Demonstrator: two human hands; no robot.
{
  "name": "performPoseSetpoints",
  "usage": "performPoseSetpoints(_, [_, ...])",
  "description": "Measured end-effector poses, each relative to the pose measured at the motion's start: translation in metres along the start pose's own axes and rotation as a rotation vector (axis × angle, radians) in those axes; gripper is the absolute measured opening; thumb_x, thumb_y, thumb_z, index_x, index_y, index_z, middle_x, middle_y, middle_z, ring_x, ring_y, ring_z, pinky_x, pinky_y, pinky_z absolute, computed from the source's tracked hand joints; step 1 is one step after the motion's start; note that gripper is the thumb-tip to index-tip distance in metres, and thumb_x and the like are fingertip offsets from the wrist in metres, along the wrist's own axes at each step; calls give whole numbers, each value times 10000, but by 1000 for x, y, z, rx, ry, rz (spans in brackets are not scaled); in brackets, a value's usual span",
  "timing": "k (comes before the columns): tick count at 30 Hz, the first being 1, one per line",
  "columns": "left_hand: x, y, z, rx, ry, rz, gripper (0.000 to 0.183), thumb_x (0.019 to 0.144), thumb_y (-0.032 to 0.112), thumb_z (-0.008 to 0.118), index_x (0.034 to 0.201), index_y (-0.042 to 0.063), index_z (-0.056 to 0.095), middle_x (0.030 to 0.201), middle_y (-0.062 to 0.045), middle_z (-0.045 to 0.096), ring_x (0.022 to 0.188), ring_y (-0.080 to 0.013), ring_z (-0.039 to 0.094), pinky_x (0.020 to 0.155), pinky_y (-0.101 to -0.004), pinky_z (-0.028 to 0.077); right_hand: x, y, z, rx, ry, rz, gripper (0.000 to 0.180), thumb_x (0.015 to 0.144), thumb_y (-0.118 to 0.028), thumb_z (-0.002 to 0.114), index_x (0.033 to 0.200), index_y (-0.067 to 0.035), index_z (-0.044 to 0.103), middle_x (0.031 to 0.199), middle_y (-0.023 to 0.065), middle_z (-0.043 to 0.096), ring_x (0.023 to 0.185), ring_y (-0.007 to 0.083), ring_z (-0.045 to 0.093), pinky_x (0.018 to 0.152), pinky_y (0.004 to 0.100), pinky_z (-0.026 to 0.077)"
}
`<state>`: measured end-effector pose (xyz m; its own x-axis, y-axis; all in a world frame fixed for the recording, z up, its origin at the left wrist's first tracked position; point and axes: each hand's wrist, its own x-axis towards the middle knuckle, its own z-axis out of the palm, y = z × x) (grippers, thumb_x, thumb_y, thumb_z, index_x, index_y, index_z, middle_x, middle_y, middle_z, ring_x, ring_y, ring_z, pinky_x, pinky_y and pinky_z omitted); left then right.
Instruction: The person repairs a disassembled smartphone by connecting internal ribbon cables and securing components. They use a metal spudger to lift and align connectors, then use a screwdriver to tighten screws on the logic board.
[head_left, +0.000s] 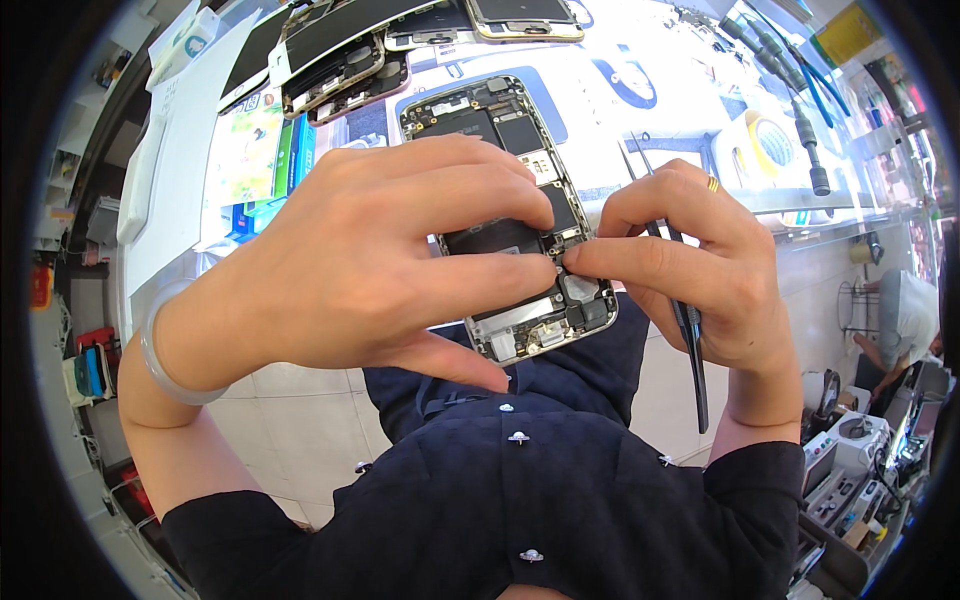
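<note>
An opened smartphone (517, 311) with its battery, boards and metal frame exposed lies tilted in front of me at the counter's near edge. My left hand (390, 240) spreads over it from the left; two fingertips press on parts near its right side, and the thumb is by the lower edge. At the right side of the phone, a fingertip of my right hand (690, 262) touches the inside near the left index finger. Dark metal tweezers (690, 352) are held in that right hand, tips pointing up and away from the phone. Fingers hide much of the phone's middle.
Several disassembled phones and screens (352, 67) are stacked at the back left. Colourful boxes (255, 157) stand below them. To the right lie a tape roll (771, 142), a screwdriver (806, 135) and blue-handled pliers (817, 90). Another person (904, 315) is farther right.
</note>
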<state>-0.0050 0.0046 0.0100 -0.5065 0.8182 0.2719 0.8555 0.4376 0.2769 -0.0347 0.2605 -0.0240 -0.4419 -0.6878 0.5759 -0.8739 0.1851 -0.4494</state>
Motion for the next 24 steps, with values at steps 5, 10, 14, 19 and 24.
performPoseSetpoints(5, [1,-2,1,-3,17,14,583,591,492,860,978,82,711,1119,-130,667,1074,-350,658,930,-484,544,0,-1,0,-2,-1,10,325,600,6,748,912,-86,751,850,52,628,748,209,596,650,320,452])
performPoseSetpoints(10, [0,-3,2,4,41,24,602,571,501,869,962,74,708,1119,-135,680,1076,-355,665,938,-482,544,0,-1,0,-7,-3,3,324,602,8,748,912,-84,748,853,52,629,743,208,595,652,320,450])
performPoseSetpoints(14, [0,-4,1,0,33,26,594,575,499,865,970,82,711,1125,-131,682,1081,-354,665,941,-484,545,-1,1,1,-19,4,-1,319,606,10,748,911,-86,747,856,51,631,736,204,589,646,316,441])
performPoseSetpoints(19, [0,-3,0,10,27,31,583,583,490,861,980,89,714,1124,-127,681,1077,-355,665,936,-486,547,0,-1,0,-21,0,4,320,611,14,746,913,-89,746,859,48,633,727,198,579,642,315,431])
performPoseSetpoints(24, [1,-2,1,6,28,31,581,587,481,863,984,84,710,1119,-128,680,1074,-352,666,928,-481,551,0,0,-1,-19,-13,-11,310,632,8,752,928,-82,743,866,57,636,731,196,583,655,308,440])
